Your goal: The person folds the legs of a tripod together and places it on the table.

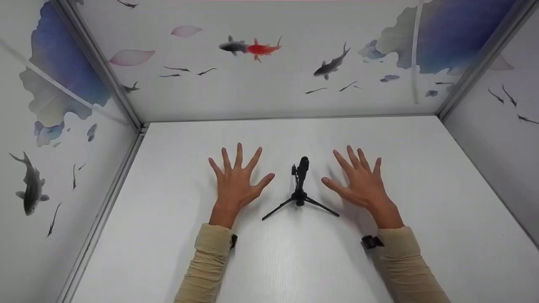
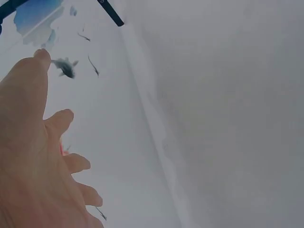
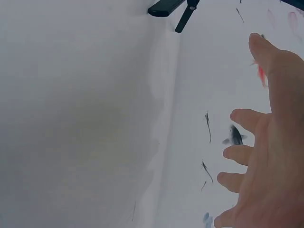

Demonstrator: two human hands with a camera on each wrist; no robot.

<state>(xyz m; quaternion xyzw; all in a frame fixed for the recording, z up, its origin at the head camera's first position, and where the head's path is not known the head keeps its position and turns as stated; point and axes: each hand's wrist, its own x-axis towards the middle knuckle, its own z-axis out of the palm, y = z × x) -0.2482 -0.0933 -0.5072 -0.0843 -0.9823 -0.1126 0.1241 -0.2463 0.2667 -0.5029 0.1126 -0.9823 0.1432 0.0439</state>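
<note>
A small black tripod [image 1: 300, 194] stands upright on the white table, two of its legs splayed toward the front and a dark clamp-like head at its top. To its left, my left hand [image 1: 236, 185] is spread with fingers straight and holds nothing. My right hand [image 1: 361, 185] is spread the same way on the tripod's other side, also holding nothing. Both hands are apart from the tripod. Parts of the dark tripod legs [image 2: 111, 13] show at the top of the left wrist view, and more legs [image 3: 166, 6] at the top of the right wrist view.
The white tabletop [image 1: 269, 261] is bounded by a back panel [image 1: 286, 97] and side panels printed with fish and petals. Metal frame posts [image 1: 105, 71] stand at the corners. A dark wrist device [image 1: 372, 242] sits at the right sleeve cuff.
</note>
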